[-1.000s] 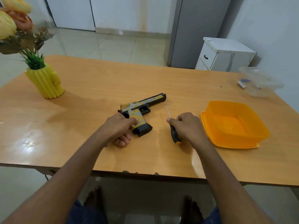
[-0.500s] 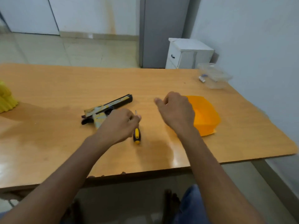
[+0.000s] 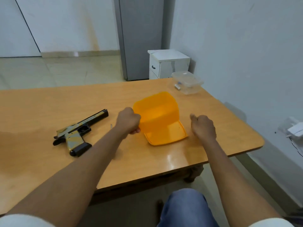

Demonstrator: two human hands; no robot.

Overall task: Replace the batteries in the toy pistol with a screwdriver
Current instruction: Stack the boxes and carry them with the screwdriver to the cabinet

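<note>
On the wooden table, the yellow-and-black toy pistol lies left of the orange plastic container, the left hand between them and the right hand to its right, while a clear plastic box sits behind at the far corner.

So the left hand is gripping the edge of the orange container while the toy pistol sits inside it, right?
Not quite. The head view shows the toy pistol lying on the table, off to the left of the orange container, not inside it. The left hand does grip the container's edge.
</note>
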